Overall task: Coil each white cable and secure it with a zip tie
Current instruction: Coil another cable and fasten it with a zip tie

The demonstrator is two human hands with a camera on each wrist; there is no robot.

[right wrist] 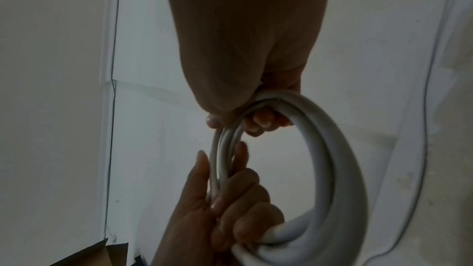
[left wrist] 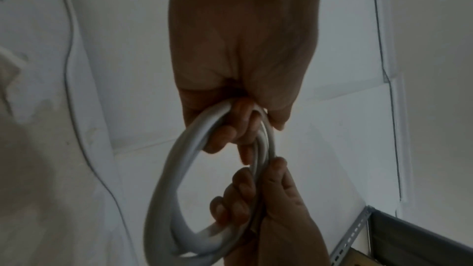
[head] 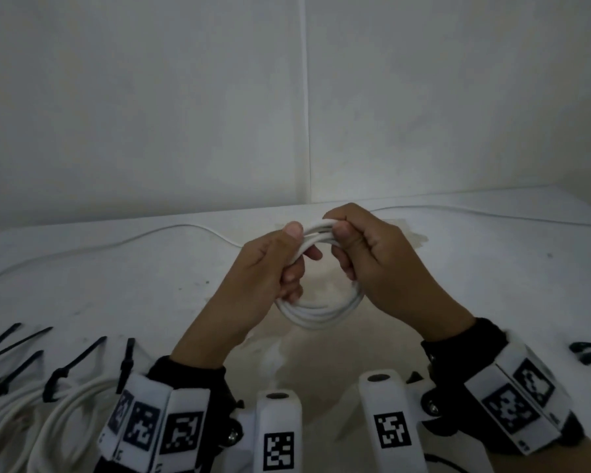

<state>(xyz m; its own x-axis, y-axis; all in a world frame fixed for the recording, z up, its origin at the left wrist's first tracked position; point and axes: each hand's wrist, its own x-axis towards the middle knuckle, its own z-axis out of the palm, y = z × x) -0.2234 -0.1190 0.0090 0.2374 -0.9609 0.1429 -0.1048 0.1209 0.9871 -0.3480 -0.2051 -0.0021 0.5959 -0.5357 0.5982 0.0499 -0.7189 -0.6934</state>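
1. Nearest the head camera: my marker-tagged wrist bands [head: 161, 426], with tied coils [head: 58, 414] low left.
2. My left hand [head: 263, 271] and right hand [head: 382, 268] both clench the white cable coil [head: 318, 312], held above the tabletop [head: 116, 274].
3. Advice: keep loops stacked and pinched together before reaching for a zip tie [head: 79, 363].
4. Only the wrist views show my fingers [left wrist: 230, 135] threaded through the loop; only the head view shows the ties.

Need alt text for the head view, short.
Two hands, left hand and right hand, grip a coiled white cable above a white table. Black zip ties and already tied coils lie at the near left; a loose white cable runs along the back.
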